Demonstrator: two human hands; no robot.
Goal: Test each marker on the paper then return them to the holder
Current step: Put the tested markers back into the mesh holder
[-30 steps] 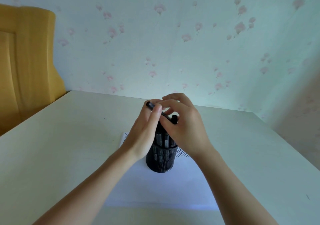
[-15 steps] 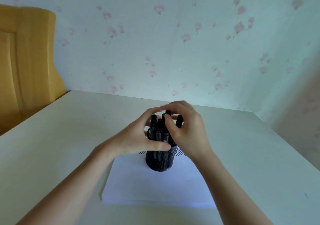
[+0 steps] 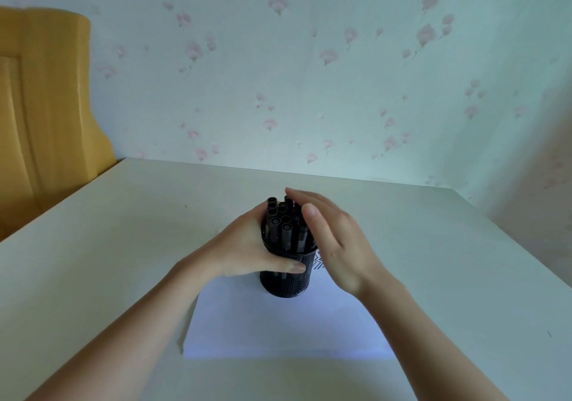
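A black mesh holder (image 3: 286, 280) stands on the far part of a white paper (image 3: 278, 323) on the table. Several black markers (image 3: 283, 226) stand upright in it, caps up. My left hand (image 3: 244, 250) wraps around the holder's left side, thumb across its front. My right hand (image 3: 331, 239) lies flat against the right side of the marker bundle, fingers straight and together, holding nothing. Black zigzag test marks (image 3: 318, 266) show on the paper just right of the holder, mostly hidden by my right hand.
The pale table (image 3: 123, 246) runs to a flowered wall behind. A yellow wooden headboard-like panel (image 3: 40, 106) stands at the far left, beyond the table's left edge. The table's right edge (image 3: 526, 261) slants down the right side.
My right hand let go of the marker it was putting into the holder and flattened against the bundle. My left hand slid down from the markers and gripped the holder.
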